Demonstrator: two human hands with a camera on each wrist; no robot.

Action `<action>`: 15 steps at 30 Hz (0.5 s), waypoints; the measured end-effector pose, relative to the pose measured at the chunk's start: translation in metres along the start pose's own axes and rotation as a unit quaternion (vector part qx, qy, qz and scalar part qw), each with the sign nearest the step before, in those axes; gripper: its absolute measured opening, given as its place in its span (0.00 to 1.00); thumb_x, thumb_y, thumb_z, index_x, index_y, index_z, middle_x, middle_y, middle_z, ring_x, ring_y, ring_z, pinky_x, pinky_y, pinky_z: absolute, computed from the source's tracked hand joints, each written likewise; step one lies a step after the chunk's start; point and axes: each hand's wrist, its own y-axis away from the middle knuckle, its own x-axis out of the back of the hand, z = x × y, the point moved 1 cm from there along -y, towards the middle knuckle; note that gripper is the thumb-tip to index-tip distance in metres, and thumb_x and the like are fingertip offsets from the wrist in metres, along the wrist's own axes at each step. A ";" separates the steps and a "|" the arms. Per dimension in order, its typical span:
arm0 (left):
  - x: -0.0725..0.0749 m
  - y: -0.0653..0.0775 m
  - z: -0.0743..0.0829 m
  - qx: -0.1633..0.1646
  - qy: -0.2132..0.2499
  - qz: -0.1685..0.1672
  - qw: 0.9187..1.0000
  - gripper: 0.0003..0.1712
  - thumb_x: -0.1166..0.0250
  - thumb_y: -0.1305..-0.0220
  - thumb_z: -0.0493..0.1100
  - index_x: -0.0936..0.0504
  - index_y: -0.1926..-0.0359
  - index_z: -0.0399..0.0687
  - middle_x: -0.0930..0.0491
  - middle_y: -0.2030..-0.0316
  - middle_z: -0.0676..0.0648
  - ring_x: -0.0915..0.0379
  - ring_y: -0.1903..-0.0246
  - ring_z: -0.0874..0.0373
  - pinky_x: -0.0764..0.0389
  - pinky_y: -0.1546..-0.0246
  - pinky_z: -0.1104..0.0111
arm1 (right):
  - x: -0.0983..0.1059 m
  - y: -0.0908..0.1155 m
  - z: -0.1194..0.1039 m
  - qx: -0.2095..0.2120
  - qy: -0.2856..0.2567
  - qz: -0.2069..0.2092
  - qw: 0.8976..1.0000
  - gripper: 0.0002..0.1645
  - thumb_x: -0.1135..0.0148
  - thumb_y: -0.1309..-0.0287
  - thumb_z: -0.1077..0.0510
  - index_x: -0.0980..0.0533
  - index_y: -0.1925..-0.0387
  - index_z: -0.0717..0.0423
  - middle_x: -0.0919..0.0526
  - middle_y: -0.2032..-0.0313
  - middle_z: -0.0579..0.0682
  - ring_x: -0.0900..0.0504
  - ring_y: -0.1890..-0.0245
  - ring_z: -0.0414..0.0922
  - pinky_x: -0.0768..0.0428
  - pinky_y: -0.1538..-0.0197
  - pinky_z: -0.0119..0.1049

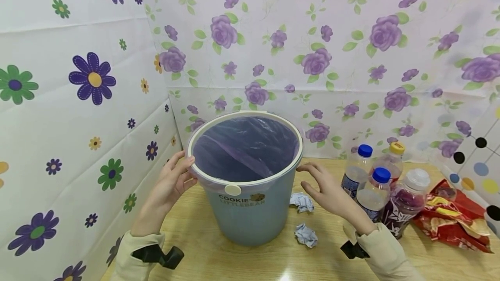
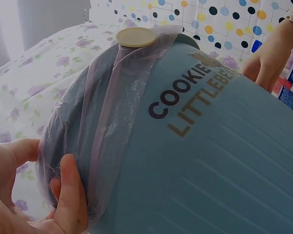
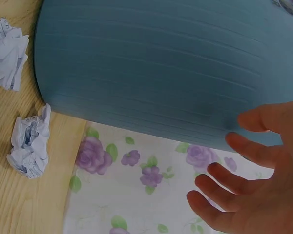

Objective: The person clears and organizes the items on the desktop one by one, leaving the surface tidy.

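A blue bin [image 1: 251, 216] with a cream rim and printed lettering stands upright on the table. A thin translucent purple bag [image 2: 105, 117] lines it and folds over its rim. My left hand [image 1: 175, 181] is at the left side of the rim, its loosely extended fingers touching the bag-covered edge. On the other side, my right hand [image 1: 322, 190] is held beside the bin, fingers spread and slightly bent, with nothing in its grasp. In the right wrist view its fingertips [image 3: 249, 117] overlap the bin wall. Two crumpled paper balls [image 1: 306, 235] lie right of the bin.
Several plastic bottles [image 1: 380, 194], two with blue caps, stand at the right beyond my right forearm. A red snack packet [image 1: 455, 218] lies next to them. Flower-patterned sheets [image 1: 273, 47] hang behind and at the left of the wooden table [image 1: 187, 250].
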 end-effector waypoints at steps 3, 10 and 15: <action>0.000 0.000 0.000 0.002 -0.001 0.002 1.000 0.23 0.46 0.31 0.44 0.40 0.38 0.49 0.22 0.67 0.57 0.25 0.70 0.68 0.20 0.66 0.77 | -0.003 0.004 0.002 -0.009 0.010 -0.026 1.000 0.21 0.42 0.35 0.60 0.30 0.41 0.54 0.27 0.43 0.56 0.27 0.42 0.55 0.24 0.45 0.53; -0.001 0.001 0.000 0.002 0.001 0.004 1.000 0.23 0.46 0.30 0.44 0.40 0.38 0.49 0.23 0.66 0.56 0.25 0.70 0.68 0.20 0.66 0.77 | -0.015 0.012 0.008 -0.017 0.044 -0.103 0.994 0.22 0.39 0.37 0.57 0.28 0.42 0.52 0.25 0.45 0.55 0.24 0.45 0.54 0.22 0.48 0.50; -0.001 0.000 -0.001 0.003 0.003 0.004 1.000 0.23 0.46 0.30 0.45 0.40 0.38 0.49 0.23 0.66 0.56 0.25 0.70 0.67 0.20 0.66 0.76 | -0.022 0.020 0.010 -0.015 0.052 -0.165 0.985 0.21 0.39 0.37 0.52 0.28 0.43 0.51 0.24 0.46 0.55 0.21 0.49 0.52 0.21 0.52 0.46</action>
